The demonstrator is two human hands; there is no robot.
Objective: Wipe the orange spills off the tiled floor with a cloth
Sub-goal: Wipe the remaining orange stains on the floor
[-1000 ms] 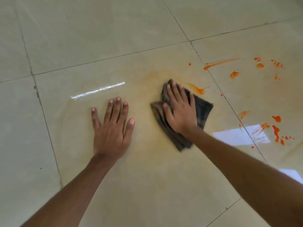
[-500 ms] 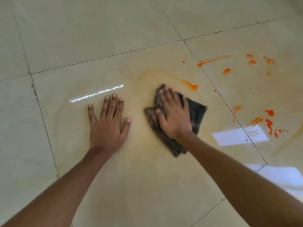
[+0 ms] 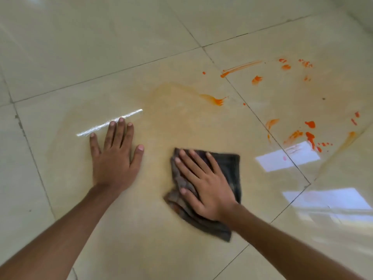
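Pressed flat on a dark, crumpled cloth (image 3: pixel 232 164): the right hand (image 3: pixel 207 186), fingers straight and a little apart, thumb out to the left over the near-left folds. Cloth on the beige tiled floor (image 3: pixel 141 249), near the middle of the scene, on the big central tile, just right of the left hand (image 3: pixel 115 160). That hand palm-down on bare tile, fingers straight and slightly spread, holding nothing, fingertips at a bright streak of reflected light (image 3: pixel 133 113). Beyond the cloth, a pale orange haze (image 3: pixel 173 102) across the same tile, ending at the far right in a stronger orange smear (image 3: pixel 217 101). Past the grout line (image 3: pixel 256 116), on the next tile to the right: a long orange streak (image 3: pixel 240 67), small orange dabs (image 3: pixel 285 66) on the far side, and thicker orange-red blotches (image 3: pixel 309 136) nearer, all well apart from the cloth. White patches of reflection (image 3: pixel 286 158) on the floor right of the cloth
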